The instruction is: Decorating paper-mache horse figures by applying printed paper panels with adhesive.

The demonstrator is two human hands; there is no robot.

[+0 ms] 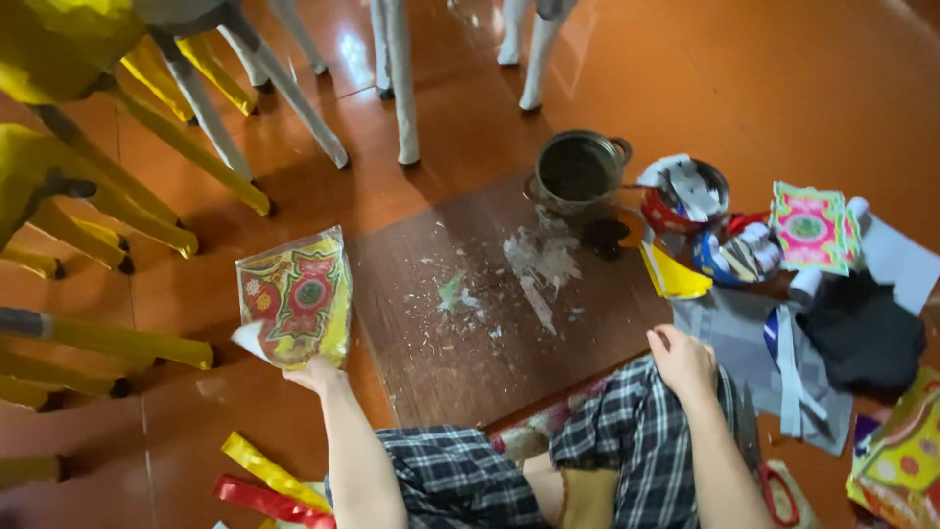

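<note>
Left hand is closed on the bottom edge of one decorated paper sheet, patterned in red, green and yellow, held upright just above the orange floor at the left of one dark wooden board. Right hand rests loosely curled on my checked trousers, fingers bent, holding nothing that I can see. I count one metal pot standing at the far edge of the board, dark inside, and one red bowl just to its right with crumpled paper in it. One smear of pale paste and paper scraps lies on the board near the pot. One yellow paper piece sits at the board's right edge. Further right, one pink and green patterned sheet lies on a heap of grey paper and one black cloth. Two ribbon strips lie by my left knee: one yellow strip, one red strip. Yellow paper-wrapped frame legs stand at upper left, too overlapped to count.
</note>
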